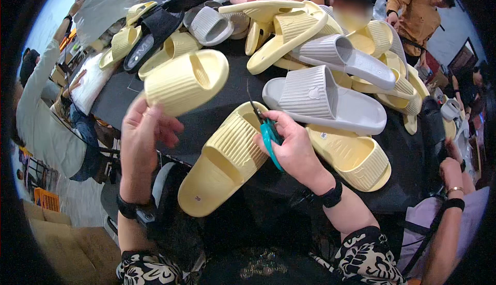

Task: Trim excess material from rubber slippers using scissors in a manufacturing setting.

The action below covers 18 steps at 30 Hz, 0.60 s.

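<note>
At the left, my left hand [147, 127] has its thumb and fingers at the toe end of a pale yellow slide slipper [181, 83], raised above the black table; some of its fingers are blurred. My right hand [294, 145] is closed round the teal handles of a pair of scissors [269, 139], with the dark blades pointing up and away. Beside those fingers, a second yellow slipper [222, 166] lies tilted at the near table edge, heel toward me. Whether my right hand also grips its toe, I cannot tell.
On the black table [116, 96], a grey slipper [325, 99] and another yellow slipper [354, 158] lie to the right. Behind them rises a pile of yellow and grey slippers [289, 32]. A black slipper [155, 34] sits far left. Other people work around the table.
</note>
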Tool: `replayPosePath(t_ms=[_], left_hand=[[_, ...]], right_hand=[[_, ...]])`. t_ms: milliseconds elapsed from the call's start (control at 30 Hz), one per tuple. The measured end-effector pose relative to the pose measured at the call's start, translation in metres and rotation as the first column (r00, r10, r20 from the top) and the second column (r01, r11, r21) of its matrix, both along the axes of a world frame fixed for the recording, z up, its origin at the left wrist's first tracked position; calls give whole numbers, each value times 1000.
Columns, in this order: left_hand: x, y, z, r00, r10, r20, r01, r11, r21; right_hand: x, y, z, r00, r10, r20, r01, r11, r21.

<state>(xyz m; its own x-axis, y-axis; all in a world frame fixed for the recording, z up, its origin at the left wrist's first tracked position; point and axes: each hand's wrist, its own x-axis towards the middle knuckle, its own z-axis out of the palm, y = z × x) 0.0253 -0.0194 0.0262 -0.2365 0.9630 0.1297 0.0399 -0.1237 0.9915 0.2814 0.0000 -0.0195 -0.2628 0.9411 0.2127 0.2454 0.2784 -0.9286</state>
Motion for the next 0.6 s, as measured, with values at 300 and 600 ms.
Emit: replayPosePath(t_ms=[300, 600], left_hand=[[-62, 12, -8, 922, 121, -367, -113, 993, 42], [-77, 0, 13, 591, -131, -796, 180, 983, -28]], right_hand=[[6, 8, -5, 984, -47, -172, 49, 999, 6], [22, 23, 11, 896, -258, -363, 275, 961, -5]])
